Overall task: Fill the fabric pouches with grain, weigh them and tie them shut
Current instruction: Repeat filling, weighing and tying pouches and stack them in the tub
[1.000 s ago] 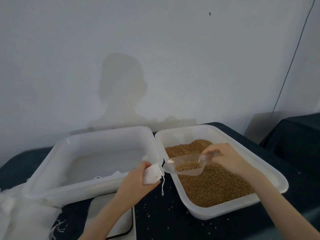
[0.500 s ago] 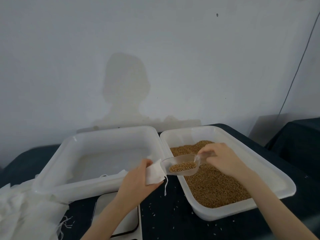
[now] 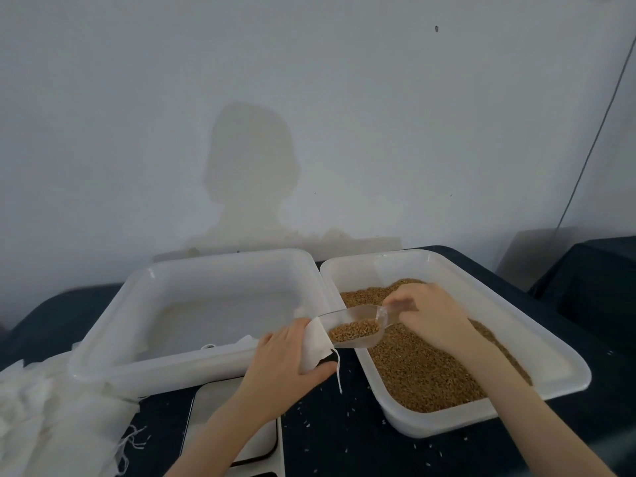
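Hands on unlabelled pouch, scoop

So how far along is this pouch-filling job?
Early on. The left hand holds a pouch open while the right hand brings a scoop of grain to its mouth. Weighing on the scale, tying, and the pile of pouches remain.

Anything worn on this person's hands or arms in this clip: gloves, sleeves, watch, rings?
Nothing visible. The left hand and right hand are bare, with no gloves, and I can make out no rings. Both forearms are uncovered as far as the bottom edge of the picture, with no sleeve cuff, watch or band in sight.
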`<state>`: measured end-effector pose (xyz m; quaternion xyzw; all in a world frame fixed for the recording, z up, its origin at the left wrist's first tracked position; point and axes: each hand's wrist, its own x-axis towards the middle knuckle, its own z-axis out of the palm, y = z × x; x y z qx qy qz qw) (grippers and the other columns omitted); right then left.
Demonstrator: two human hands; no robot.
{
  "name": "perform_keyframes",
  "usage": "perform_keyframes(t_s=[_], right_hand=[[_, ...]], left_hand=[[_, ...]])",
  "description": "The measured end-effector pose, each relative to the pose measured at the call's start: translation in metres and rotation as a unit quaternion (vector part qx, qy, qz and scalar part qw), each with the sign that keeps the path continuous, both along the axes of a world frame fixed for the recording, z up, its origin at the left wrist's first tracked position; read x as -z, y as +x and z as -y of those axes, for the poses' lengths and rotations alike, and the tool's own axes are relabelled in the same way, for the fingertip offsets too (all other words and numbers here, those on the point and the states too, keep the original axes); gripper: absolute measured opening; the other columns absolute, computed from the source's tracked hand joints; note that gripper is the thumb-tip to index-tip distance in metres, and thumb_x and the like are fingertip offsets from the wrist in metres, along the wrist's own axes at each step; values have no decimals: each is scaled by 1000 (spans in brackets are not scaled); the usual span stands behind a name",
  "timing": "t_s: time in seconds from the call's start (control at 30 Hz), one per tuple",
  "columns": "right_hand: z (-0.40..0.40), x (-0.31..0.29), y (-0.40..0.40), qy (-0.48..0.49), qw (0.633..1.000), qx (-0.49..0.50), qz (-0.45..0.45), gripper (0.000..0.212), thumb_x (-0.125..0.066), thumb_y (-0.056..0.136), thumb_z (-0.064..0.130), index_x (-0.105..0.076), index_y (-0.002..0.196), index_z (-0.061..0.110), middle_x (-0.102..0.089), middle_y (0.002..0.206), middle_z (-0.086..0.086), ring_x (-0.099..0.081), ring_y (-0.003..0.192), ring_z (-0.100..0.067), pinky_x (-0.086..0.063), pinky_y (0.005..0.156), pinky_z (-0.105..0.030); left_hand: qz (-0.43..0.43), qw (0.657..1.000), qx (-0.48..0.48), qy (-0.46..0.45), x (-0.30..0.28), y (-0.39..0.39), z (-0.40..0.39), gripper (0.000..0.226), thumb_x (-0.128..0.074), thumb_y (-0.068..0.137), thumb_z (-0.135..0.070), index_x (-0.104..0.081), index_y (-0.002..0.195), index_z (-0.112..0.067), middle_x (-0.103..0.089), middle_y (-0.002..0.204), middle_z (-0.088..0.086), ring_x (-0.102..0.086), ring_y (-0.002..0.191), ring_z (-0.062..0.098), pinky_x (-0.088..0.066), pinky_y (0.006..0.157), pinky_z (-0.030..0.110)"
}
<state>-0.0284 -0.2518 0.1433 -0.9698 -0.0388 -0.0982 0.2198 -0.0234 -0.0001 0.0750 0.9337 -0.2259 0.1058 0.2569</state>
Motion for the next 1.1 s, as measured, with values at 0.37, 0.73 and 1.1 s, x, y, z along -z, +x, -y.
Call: perform_keyframes(t_s=[0.37, 0.73, 1.1], right_hand=[[-13, -6, 6, -86, 994, -11, 64, 35, -53, 77, 9, -70, 88, 37, -54, 77, 26, -54, 85, -5, -45, 87, -37], [-39, -27, 15, -244, 922, -55, 296, 37, -30, 74, 16, -67, 76, 19, -64, 76, 6, -60, 82, -19, -30, 94, -34], [-83, -81, 15, -421, 824, -55, 376, 39, -29, 72, 3, -67, 71, 14, -58, 71, 0, -59, 88, -24, -18, 116, -45]], left_hand=[[-44, 999, 13, -27, -10, 2, -5, 55, -43, 82, -68, -36, 126, -36, -43, 102, -23, -41, 94, 0, -26, 89, 20], [-51, 992, -43, -110, -20, 8, -2, 63, -66, 75, -57, -47, 129, -31, -51, 102, -15, -51, 95, 8, -44, 84, 28], [-55, 980, -60, -183, -26, 5, -2, 46, -64, 71, -60, -60, 101, -25, -62, 101, -13, -54, 97, 6, -45, 84, 27]])
